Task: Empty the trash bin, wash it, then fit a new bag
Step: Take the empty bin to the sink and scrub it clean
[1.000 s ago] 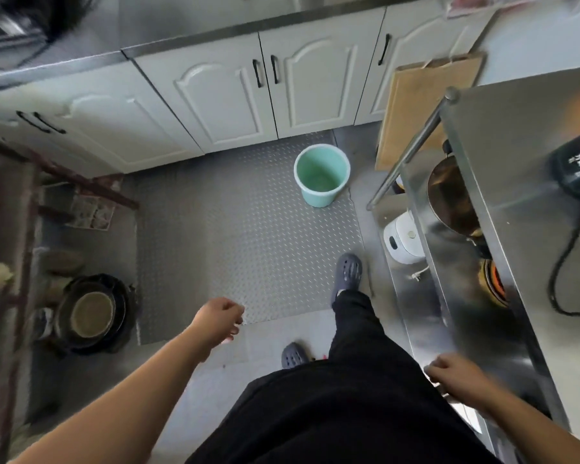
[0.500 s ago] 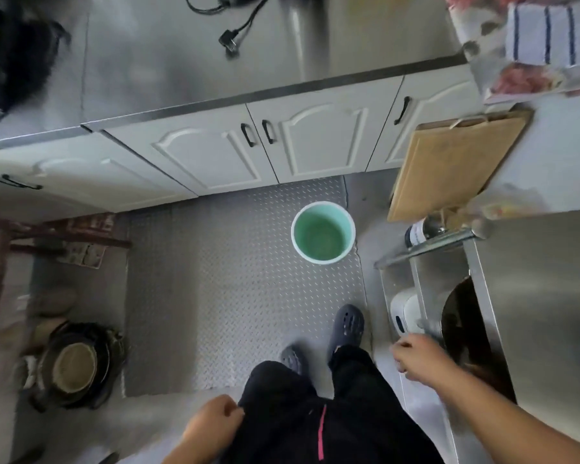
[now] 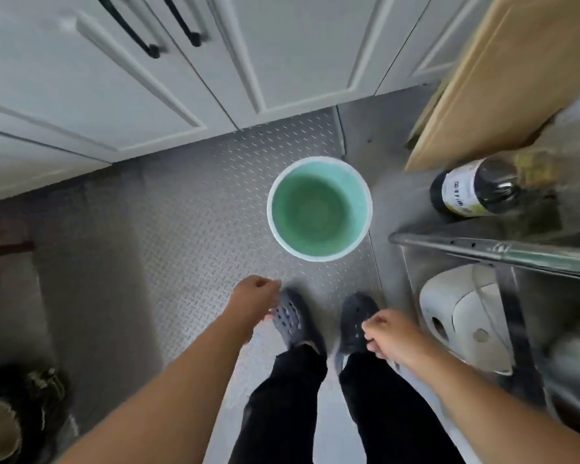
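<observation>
A round mint-green trash bin [image 3: 319, 209] stands upright on the metal tread-plate floor, just ahead of my feet. I look straight down into it; the inside shows no bag and no trash. My left hand [image 3: 256, 296] hangs below and left of the bin, fingers curled, holding nothing. My right hand [image 3: 387, 334] is lower right of the bin, over my right shoe, fingers loosely curled and empty. Neither hand touches the bin.
White cabinet doors [image 3: 168, 72] with black handles rise right behind the bin. A wooden board [image 3: 502, 78] leans at the right. A dark bottle [image 3: 472, 189] and a white appliance [image 3: 466, 316] sit on a steel rack [image 3: 502, 254] to the right. Dark pots [image 3: 10, 423] sit at the lower left.
I have walked up to the bin and bent over it; it now fills the middle of the view. Both hands have come forward toward it.
</observation>
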